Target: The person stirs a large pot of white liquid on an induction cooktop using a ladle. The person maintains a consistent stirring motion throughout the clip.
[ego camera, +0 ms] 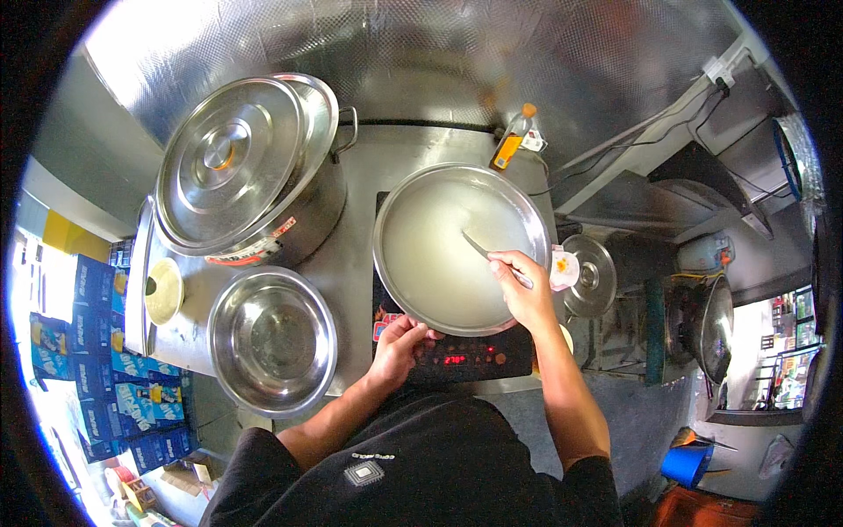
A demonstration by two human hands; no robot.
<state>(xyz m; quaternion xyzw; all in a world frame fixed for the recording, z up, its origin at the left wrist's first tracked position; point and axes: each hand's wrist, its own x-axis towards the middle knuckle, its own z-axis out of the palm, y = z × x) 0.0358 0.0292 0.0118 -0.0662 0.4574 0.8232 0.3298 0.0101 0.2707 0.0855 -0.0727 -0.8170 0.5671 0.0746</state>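
A wide stainless steel basin (541,209) of cloudy whitish liquid sits on a black induction cooktop (487,363) with lit red digits. My right hand (523,284) grips the handle of a metal utensil (475,245) from above; its far end dips into the liquid, so its kind is hidden. At the basin's near rim, my left hand (403,344) pinches the edge between thumb and fingers. An empty steel basin (271,342) stands to the left. Behind it is a large stockpot (316,224) with its metal lid (230,158) resting askew on top.
A bottle (510,141) with an orange cap stands behind the basin. A small pale cup (565,269) touches its right side. A cream bowl (164,291) lies at the far left of the steel counter (395,148). Further right are a round lid (589,275) and a wok (716,329).
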